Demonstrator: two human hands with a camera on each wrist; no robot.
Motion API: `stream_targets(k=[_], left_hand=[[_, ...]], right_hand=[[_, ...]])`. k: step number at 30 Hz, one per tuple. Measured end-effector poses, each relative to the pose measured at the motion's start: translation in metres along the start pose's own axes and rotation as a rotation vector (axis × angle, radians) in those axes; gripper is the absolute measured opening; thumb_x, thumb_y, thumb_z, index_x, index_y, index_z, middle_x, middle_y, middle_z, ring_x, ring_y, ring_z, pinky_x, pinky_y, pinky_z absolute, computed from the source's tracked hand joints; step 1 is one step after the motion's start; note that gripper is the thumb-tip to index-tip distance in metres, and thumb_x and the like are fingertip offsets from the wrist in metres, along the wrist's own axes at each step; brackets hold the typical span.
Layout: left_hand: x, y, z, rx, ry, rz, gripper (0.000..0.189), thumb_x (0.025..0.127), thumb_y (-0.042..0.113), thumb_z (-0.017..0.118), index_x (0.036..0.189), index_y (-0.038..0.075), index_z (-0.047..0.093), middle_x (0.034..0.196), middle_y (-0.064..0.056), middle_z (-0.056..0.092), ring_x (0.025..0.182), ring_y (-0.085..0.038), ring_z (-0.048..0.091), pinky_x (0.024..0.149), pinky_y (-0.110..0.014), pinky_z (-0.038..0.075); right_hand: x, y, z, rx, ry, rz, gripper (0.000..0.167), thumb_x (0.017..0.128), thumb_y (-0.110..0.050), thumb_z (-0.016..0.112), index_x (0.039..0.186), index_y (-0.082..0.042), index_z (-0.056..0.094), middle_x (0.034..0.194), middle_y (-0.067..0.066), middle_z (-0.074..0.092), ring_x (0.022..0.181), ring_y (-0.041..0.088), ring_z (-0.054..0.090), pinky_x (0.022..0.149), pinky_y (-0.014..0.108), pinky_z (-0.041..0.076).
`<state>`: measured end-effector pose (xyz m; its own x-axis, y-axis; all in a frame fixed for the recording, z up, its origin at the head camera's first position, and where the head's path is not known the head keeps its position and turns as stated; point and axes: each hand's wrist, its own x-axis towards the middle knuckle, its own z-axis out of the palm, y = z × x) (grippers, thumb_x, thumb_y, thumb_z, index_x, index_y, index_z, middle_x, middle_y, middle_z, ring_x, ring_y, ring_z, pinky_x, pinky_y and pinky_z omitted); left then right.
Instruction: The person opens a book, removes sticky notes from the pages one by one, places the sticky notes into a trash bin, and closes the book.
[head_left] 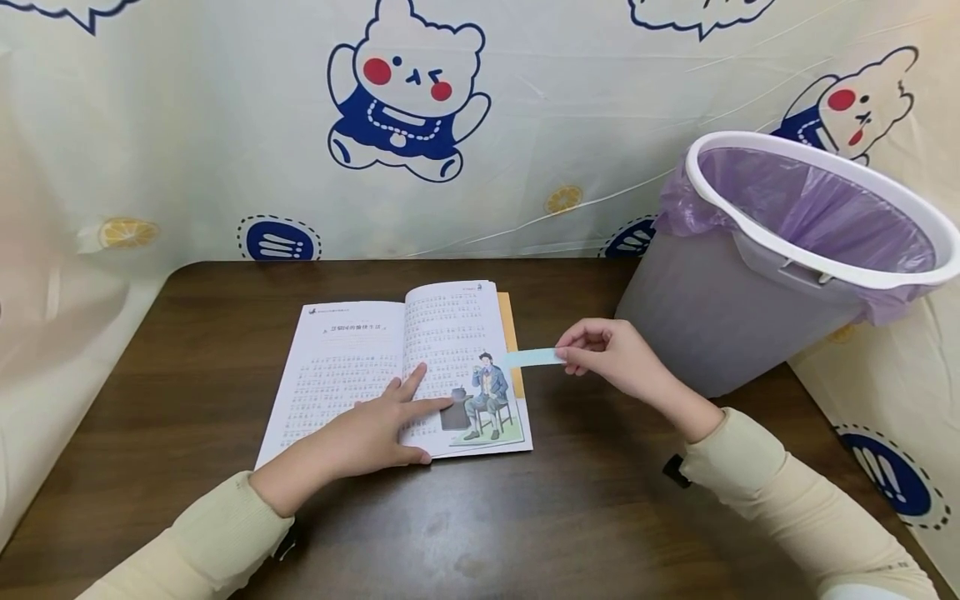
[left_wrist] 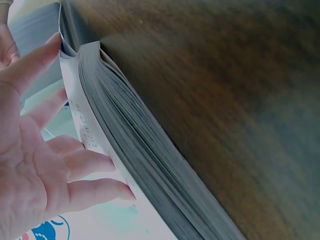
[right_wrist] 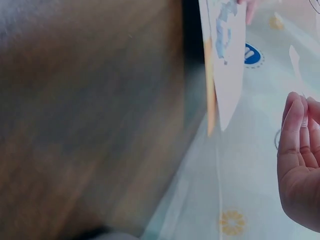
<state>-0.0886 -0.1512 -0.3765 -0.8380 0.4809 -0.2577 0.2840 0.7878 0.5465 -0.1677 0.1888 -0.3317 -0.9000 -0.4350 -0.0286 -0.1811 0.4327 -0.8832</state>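
Note:
An open book (head_left: 352,342) lies on the brown table, with printed text and a drawing of a seated person on its right page. My left hand (head_left: 375,429) rests across the lower middle of the book, fingers spread on the right page; in the left wrist view the thick page block (left_wrist: 135,130) shows beside the fingers. My right hand (head_left: 618,358) pinches the right end of a pale blue-green paper strip (head_left: 534,357) between thumb and fingers. The strip's other end reaches the right page's edge. In the right wrist view the thin strip (right_wrist: 296,62) stands out from the fingertips.
A grey trash bin (head_left: 697,308) with a white rim and purple liner stands at the right, close behind my right hand. An orange-yellow sheet edge (head_left: 511,321) sticks out from the book's right side. A patterned curtain (head_left: 525,100) hangs behind the table.

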Motion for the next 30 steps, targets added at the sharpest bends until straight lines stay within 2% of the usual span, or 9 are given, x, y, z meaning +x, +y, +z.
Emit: stream_targets(k=[3,10,19,30], left_hand=[[0.000,0.000,0.000,0.007,0.001,0.003,0.070,0.088,0.034,0.083,0.151,0.028,0.054,0.169,-0.019,0.014,0.147,-0.054,0.021,0.096,-0.082,0.032],[-0.001,0.001,0.001,0.017,-0.006,0.016,0.070,0.088,0.035,0.082,0.152,0.027,0.053,0.168,-0.020,0.015,0.147,-0.055,0.021,0.095,-0.085,0.028],[0.000,0.002,-0.001,0.016,-0.010,0.021,0.071,0.089,0.034,0.081,0.153,0.027,0.052,0.168,-0.021,0.014,0.147,-0.056,0.021,0.095,-0.085,0.027],[0.000,0.002,0.000,0.021,-0.007,0.016,0.072,0.088,0.035,0.082,0.153,0.028,0.051,0.168,-0.021,0.013,0.147,-0.056,0.021,0.095,-0.085,0.027]], right_hand=[[-0.001,-0.006,-0.007,-0.019,0.021,-0.019,0.012,0.095,-0.004,0.073,0.102,0.006,0.072,0.081,0.011,0.071,0.071,0.024,0.068,0.068,0.030,0.059],[-0.006,-0.018,-0.024,-0.055,0.079,-0.056,0.013,0.095,-0.005,0.074,0.102,0.005,0.071,0.082,0.013,0.071,0.071,0.020,0.069,0.069,0.029,0.059],[-0.019,-0.040,-0.042,-0.059,0.177,-0.155,0.011,0.092,0.001,0.074,0.101,0.008,0.071,0.078,0.005,0.072,0.067,0.012,0.068,0.065,0.023,0.057],[-0.037,-0.078,-0.076,-0.211,0.324,-0.280,0.009,0.090,0.005,0.076,0.098,0.005,0.074,0.078,-0.003,0.074,0.068,0.009,0.070,0.064,0.017,0.055]])
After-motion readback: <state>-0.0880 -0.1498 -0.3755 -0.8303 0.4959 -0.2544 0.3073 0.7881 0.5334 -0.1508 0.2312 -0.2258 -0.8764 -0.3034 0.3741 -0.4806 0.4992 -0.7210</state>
